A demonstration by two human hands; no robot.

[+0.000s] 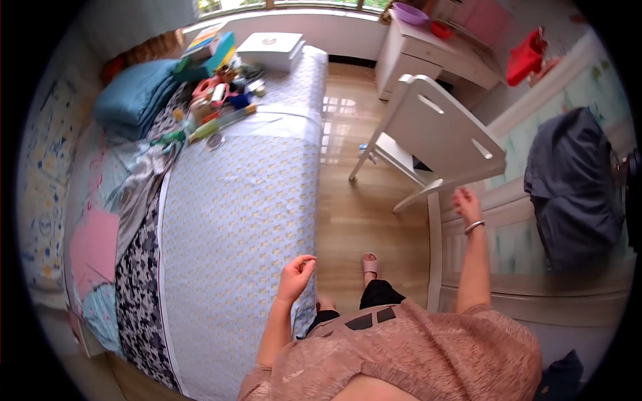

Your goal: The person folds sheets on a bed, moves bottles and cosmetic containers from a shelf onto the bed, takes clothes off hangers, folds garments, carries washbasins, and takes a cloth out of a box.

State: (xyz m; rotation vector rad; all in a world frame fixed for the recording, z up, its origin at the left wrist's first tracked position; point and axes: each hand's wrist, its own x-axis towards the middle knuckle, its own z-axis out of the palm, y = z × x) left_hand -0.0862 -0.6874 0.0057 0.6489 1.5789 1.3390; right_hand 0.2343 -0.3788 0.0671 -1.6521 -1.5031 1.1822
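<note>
My left hand [295, 278] hangs over the near edge of the bed [234, 220], its fingers loosely bent and nothing in it. Over on the right, my right hand [467, 204], wearing a bracelet at the wrist, is slightly blurred just below the back of the white chair [441, 127]. Its fingers are partly bent and hold nothing I can see. Whether it touches the chair, I cannot tell; a small gap shows between them.
A heap of small items [221, 100], a white box [271, 50] and folded blue bedding [137, 97] lie on the bed's far end. Beyond the chair stands a white desk [408, 50]. Dark clothing [575, 190] hangs on the right. Wooden floor [341, 214] runs between.
</note>
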